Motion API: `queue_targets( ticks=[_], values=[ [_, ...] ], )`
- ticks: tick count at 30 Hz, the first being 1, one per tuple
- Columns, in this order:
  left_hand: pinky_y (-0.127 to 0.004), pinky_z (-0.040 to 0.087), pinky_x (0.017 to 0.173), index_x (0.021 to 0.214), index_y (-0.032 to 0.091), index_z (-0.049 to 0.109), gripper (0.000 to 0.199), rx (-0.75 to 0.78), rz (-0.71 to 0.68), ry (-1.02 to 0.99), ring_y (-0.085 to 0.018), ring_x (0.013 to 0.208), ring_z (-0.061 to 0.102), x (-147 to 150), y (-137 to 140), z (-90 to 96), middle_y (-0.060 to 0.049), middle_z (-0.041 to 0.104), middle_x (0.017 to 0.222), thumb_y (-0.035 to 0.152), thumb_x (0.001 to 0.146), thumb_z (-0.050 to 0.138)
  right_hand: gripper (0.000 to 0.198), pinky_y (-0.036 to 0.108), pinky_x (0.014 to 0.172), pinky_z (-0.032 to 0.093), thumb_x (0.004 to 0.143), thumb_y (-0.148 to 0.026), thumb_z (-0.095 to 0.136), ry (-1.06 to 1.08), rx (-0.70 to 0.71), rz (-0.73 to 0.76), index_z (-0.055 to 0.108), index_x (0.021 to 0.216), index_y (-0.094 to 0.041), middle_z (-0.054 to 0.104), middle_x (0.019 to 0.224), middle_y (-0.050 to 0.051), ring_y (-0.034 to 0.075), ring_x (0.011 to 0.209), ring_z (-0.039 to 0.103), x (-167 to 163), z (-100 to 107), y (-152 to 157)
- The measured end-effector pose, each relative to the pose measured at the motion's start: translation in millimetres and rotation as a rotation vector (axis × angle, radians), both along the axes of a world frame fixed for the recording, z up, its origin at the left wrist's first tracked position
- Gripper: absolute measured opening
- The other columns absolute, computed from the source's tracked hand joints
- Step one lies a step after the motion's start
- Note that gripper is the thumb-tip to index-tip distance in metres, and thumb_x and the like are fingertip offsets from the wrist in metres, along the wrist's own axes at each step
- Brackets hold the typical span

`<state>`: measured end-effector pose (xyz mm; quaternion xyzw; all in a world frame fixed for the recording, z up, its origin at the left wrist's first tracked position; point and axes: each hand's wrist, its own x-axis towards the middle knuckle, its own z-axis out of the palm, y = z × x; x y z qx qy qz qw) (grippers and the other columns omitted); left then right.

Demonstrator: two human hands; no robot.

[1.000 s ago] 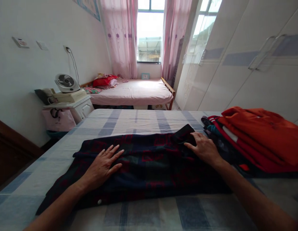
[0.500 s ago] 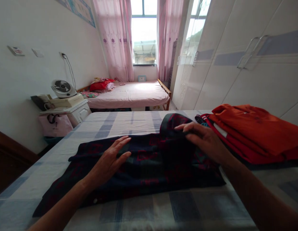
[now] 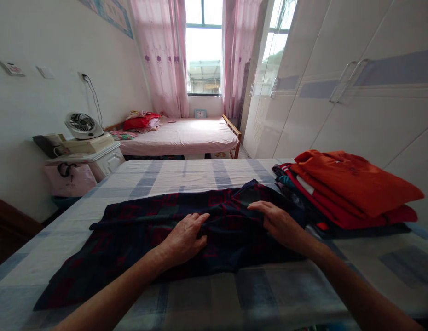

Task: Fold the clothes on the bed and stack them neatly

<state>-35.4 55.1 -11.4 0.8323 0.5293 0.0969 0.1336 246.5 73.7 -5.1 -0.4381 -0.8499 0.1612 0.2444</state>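
Observation:
A dark navy garment (image 3: 131,243) with a red and green geometric pattern lies spread across the bed in front of me. Its kind is not clear. My left hand (image 3: 186,236) rests on the middle of the cloth, fingers stretched forward and the thumb apart. To the right, my right hand (image 3: 278,223) lies on the garment's right part, its index finger extended and the other fingers partly hidden. The fabric is folded over and slightly wrinkled between and beyond the hands.
Right of the garment sits a stack of folded clothes (image 3: 359,184), orange on top. A blue and white checked sheet (image 3: 165,172) covers the bed. Farther off are a pink bed (image 3: 186,135), a bedside cabinet with a fan (image 3: 83,125), and a white wardrobe (image 3: 310,119) along the right.
The raised right end of the garment has come down flat as my right hand lowered onto it. My left hand has moved right along the cloth. The view has shifted slightly.

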Motion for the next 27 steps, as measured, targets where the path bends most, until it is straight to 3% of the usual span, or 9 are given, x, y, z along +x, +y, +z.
queue_targets(
  ticks=[4, 7, 10, 13, 16, 18, 22, 25, 27],
  values=[
    [-0.038, 0.042, 0.094, 0.097, 0.020, 0.064, 0.028, 0.027, -0.128, 0.073, -0.021, 0.093, 0.059, -7.1, -18.0, 24.4, -0.005, 0.065, 0.094, 0.012, 0.074, 0.049, 0.069, 0.045, 0.098, 0.038, 0.061, 0.003, 0.037, -0.274, 0.097, -0.066, 0.055, 0.123, -0.022, 0.050, 0.133, 0.009, 0.023, 0.123, 0.045, 22.0, -30.3, 30.0],
    [-0.029, 0.044, 0.088, 0.070, 0.021, 0.057, 0.017, -0.075, -0.303, -0.015, -0.013, 0.080, 0.058, -14.9, -38.6, 52.2, 0.002, 0.062, 0.082, 0.007, 0.074, 0.049, 0.069, 0.046, 0.099, 0.036, 0.065, 0.002, 0.039, -0.371, 0.191, -0.113, 0.051, 0.129, -0.022, 0.047, 0.138, 0.010, 0.025, 0.129, 0.039, 25.9, -44.0, 42.7],
    [-0.025, 0.042, 0.092, 0.078, 0.022, 0.058, 0.022, -0.066, -0.352, -0.114, -0.014, 0.105, 0.053, -27.8, -55.4, 75.1, 0.002, 0.062, 0.098, 0.003, 0.073, 0.048, 0.059, 0.045, 0.100, 0.035, 0.074, -0.003, 0.042, -0.392, 0.332, -0.151, 0.051, 0.129, -0.021, 0.046, 0.138, 0.011, 0.027, 0.130, 0.038, 23.9, -42.9, 57.1],
    [-0.032, 0.034, 0.105, 0.089, 0.023, 0.059, 0.027, 0.020, -0.355, -0.109, -0.018, 0.123, 0.043, -44.2, -65.3, 82.5, 0.000, 0.062, 0.105, 0.004, 0.076, 0.046, 0.038, 0.045, 0.100, 0.034, 0.078, -0.010, 0.047, -0.395, 0.408, -0.162, 0.063, 0.112, -0.019, 0.053, 0.132, 0.011, 0.029, 0.126, 0.042, 21.0, -34.1, 74.2],
    [-0.029, 0.038, 0.102, 0.096, 0.025, 0.060, 0.026, 0.065, -0.366, -0.108, -0.017, 0.110, 0.054, -55.6, -74.6, 77.5, 0.000, 0.064, 0.100, 0.009, 0.081, 0.046, 0.023, 0.043, 0.099, 0.034, 0.082, -0.014, 0.047, -0.353, 0.443, -0.144, 0.065, 0.093, -0.020, 0.061, 0.123, 0.007, 0.027, 0.122, 0.046, 22.3, -27.9, 84.7],
    [-0.021, 0.045, 0.089, 0.105, 0.028, 0.060, 0.026, 0.066, -0.371, -0.150, -0.014, 0.097, 0.059, -55.3, -82.7, 73.8, 0.000, 0.064, 0.103, 0.016, 0.083, 0.050, 0.021, 0.042, 0.099, 0.034, 0.084, -0.015, 0.046, -0.324, 0.478, -0.131, 0.064, 0.095, -0.020, 0.063, 0.120, 0.006, 0.025, 0.120, 0.048, 26.4, -28.2, 84.8],
    [-0.015, 0.047, 0.067, 0.106, 0.029, 0.063, 0.023, -0.193, -0.406, -0.219, -0.011, 0.076, 0.061, -33.8, -95.1, 78.0, 0.000, 0.065, 0.091, 0.027, 0.086, 0.053, 0.021, 0.042, 0.097, 0.034, 0.077, -0.010, 0.048, -0.397, 0.424, -0.120, 0.063, 0.089, -0.019, 0.068, 0.105, 0.007, 0.027, 0.118, 0.050, 36.6, -36.1, 76.1],
    [-0.014, 0.046, 0.067, 0.104, 0.032, 0.065, 0.025, -0.406, -0.430, -0.233, -0.009, 0.077, 0.061, -22.2, -93.8, 86.7, 0.001, 0.064, 0.090, 0.021, 0.086, 0.052, 0.029, 0.043, 0.099, 0.033, 0.070, -0.004, 0.048, -0.414, 0.365, -0.098, 0.063, 0.089, -0.021, 0.067, 0.109, 0.005, 0.027, 0.122, 0.046, 38.9, -41.2, 73.6],
    [-0.015, 0.047, 0.072, 0.109, 0.034, 0.063, 0.033, -0.426, -0.413, -0.281, -0.010, 0.082, 0.061, -31.2, -86.7, 90.2, 0.002, 0.064, 0.094, 0.015, 0.085, 0.051, 0.029, 0.043, 0.101, 0.032, 0.071, -0.006, 0.049, -0.387, 0.360, -0.069, 0.064, 0.091, -0.022, 0.066, 0.113, 0.003, 0.027, 0.123, 0.045, 38.0, -42.4, 76.7]
  ],
)
